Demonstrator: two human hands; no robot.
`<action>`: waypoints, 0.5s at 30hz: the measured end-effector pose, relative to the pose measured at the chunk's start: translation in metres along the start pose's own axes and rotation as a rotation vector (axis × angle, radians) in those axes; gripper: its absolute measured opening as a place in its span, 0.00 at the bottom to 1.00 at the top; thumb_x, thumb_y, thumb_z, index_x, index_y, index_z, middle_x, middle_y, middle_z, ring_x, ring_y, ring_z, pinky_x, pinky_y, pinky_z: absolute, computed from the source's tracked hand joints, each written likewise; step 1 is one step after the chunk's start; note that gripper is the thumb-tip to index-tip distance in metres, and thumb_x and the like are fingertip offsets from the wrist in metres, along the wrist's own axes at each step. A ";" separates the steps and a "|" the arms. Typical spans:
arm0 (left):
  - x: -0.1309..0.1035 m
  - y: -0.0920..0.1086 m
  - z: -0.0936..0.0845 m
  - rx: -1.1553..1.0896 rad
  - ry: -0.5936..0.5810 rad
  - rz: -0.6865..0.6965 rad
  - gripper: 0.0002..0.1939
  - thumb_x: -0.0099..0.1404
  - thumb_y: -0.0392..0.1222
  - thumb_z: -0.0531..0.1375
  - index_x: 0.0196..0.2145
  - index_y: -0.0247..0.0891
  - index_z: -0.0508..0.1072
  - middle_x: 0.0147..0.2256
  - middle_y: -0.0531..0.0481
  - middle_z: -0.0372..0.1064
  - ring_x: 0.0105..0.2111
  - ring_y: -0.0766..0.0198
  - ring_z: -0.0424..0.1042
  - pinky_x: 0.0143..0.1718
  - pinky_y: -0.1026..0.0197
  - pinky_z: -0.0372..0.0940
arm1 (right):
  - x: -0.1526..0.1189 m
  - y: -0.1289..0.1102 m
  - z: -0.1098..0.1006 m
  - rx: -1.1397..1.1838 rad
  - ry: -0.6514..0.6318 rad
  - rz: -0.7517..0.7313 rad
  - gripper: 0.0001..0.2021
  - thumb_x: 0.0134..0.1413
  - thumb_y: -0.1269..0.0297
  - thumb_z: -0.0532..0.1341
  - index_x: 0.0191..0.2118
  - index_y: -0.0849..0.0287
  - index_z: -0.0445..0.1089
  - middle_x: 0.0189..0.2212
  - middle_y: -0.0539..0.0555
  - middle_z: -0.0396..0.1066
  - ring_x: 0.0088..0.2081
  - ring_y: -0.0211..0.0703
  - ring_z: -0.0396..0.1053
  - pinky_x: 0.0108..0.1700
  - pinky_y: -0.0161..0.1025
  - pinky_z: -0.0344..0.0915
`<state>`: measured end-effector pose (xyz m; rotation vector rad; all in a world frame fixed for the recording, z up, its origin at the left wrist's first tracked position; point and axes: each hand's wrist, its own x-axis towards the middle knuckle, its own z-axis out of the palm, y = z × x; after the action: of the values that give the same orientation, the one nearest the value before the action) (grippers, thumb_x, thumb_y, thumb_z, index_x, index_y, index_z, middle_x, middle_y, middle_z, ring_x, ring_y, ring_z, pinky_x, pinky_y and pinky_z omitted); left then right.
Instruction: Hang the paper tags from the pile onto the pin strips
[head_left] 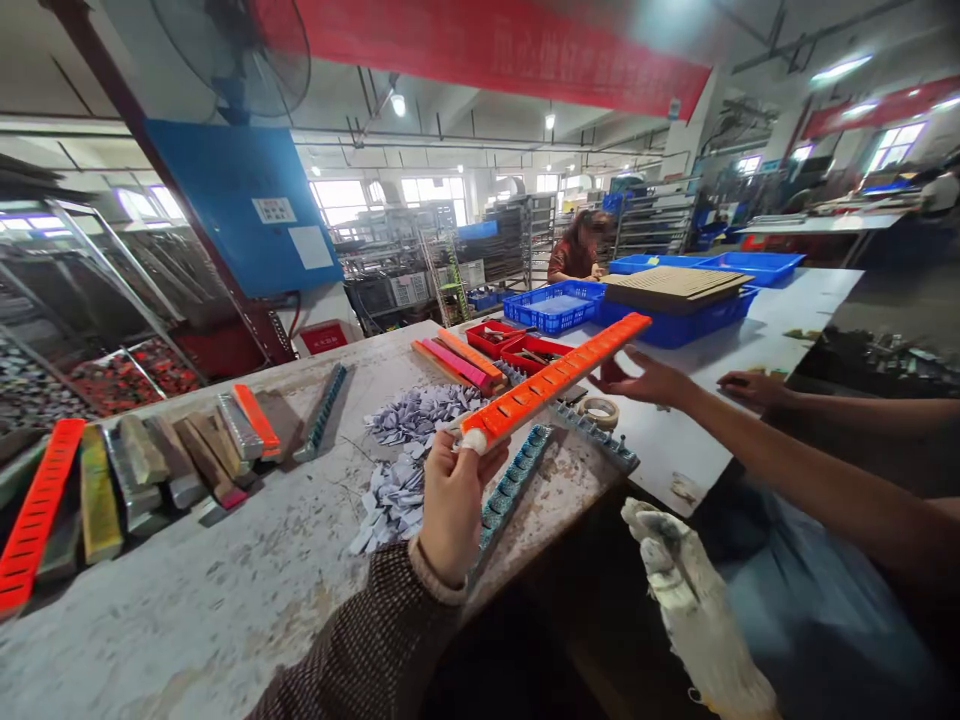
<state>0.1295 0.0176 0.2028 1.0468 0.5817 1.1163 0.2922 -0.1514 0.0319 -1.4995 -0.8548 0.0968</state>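
Note:
My left hand [461, 490], in a dark speckled sleeve, grips the near end of a long orange slotted bar [559, 382]. A small white round patch covers the thumb tip. The bar slants up and away over the bench. A co-worker's bare hand [637, 378] is close to the bar's far part, fingers apart; whether it touches is unclear. My right hand [679, 580], in a soiled white glove, is low beside the bench edge, fingers loosely bent and nothing visible in them. Beneath the bar lies a teal slotted strip [514, 485] beside a heap of grey chips [397, 500].
Several bars and blocks [184, 455] line the bench's left side. Beyond the chips are orange and pink bars [459, 365], red bins [534, 352], a tape roll [598, 411] and blue crates [555, 305]. The co-worker's other hand [750, 388] rests on the white table. Another person [577, 250] sits behind.

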 end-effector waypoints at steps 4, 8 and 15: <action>-0.001 -0.009 0.010 0.005 -0.044 0.002 0.18 0.60 0.44 0.66 0.46 0.40 0.67 0.43 0.47 0.80 0.42 0.58 0.82 0.54 0.51 0.73 | 0.013 0.019 -0.007 -0.114 0.029 0.023 0.24 0.65 0.43 0.54 0.57 0.52 0.66 0.52 0.58 0.76 0.47 0.51 0.77 0.47 0.48 0.78; 0.002 -0.020 0.028 -0.021 -0.118 0.007 0.18 0.60 0.45 0.67 0.45 0.40 0.67 0.47 0.47 0.79 0.46 0.56 0.80 0.55 0.50 0.72 | 0.053 0.038 -0.008 -0.354 0.093 0.098 0.31 0.60 0.36 0.55 0.56 0.57 0.64 0.53 0.62 0.73 0.54 0.58 0.73 0.59 0.56 0.69; 0.030 -0.045 0.077 0.009 -0.318 -0.082 0.18 0.63 0.43 0.67 0.47 0.39 0.66 0.43 0.46 0.77 0.41 0.60 0.79 0.50 0.54 0.71 | 0.135 0.061 0.011 -0.590 0.080 0.136 0.39 0.57 0.40 0.63 0.62 0.68 0.61 0.60 0.73 0.65 0.59 0.70 0.67 0.59 0.66 0.64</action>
<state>0.2231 0.0134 0.1988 1.1698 0.3715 0.8539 0.4097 -0.0603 0.0339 -2.0979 -0.7491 -0.1272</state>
